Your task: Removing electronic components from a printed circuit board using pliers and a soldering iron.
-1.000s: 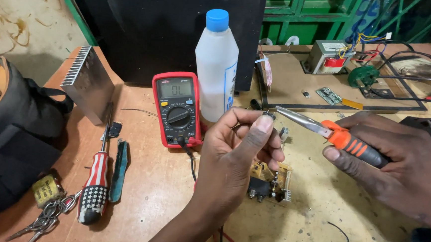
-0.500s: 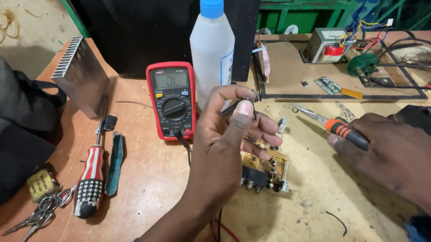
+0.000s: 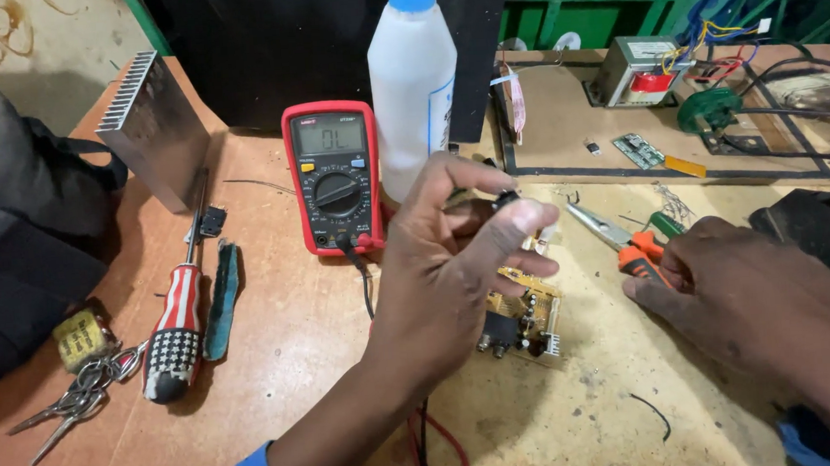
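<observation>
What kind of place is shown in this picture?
Probably a small electronics repair workbench. A red multimeter stands on the worn wooden table, a bare circuit board lies under the left hand, and the right hand rests on orange-handled pliers.

A red-cased multimeter (image 3: 333, 176) lies flat on the wooden surface (image 3: 279, 366), near the middle and toward the back; its screen (image 3: 329, 134) is a small grey-green rectangle at the top of the case, lit with dark digits. Just to its right stands a tall white plastic bottle (image 3: 413, 84) with a blue cap — a pale label (image 3: 444, 106) with blue print wraps round its right side. Farther right, at the back edge, a grey boxy transformer (image 3: 637, 68) carries a white label on top and a red patch on its front.
</observation>
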